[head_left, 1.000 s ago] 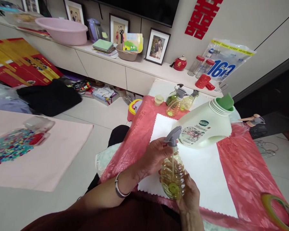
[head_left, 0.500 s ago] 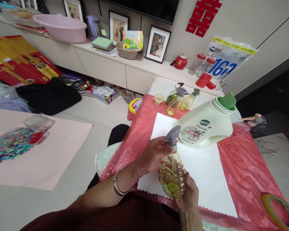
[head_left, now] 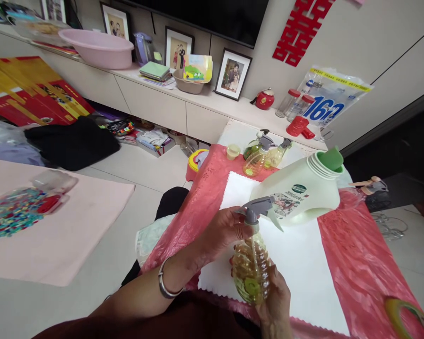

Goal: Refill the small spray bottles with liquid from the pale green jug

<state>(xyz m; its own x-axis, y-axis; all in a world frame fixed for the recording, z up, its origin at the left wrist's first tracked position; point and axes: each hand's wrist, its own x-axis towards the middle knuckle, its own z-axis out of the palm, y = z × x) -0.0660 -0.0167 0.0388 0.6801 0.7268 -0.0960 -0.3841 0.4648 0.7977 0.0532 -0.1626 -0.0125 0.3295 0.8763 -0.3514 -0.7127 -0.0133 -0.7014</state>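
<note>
On the cloth-covered table [head_left: 360,240] stands a jug [head_left: 313,197]. In front of it, the spray bottle [head_left: 250,268] is held nearly upright, the right hand [head_left: 278,292] cupping its body, the left hand [head_left: 228,230], higher, gripping its neck beneath the spray head [head_left: 257,207]

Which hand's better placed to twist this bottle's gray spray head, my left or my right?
Probably your left hand: it grips around the base of the spray head, while your right hand cups the lower part of the bottle and could steady it.
</note>
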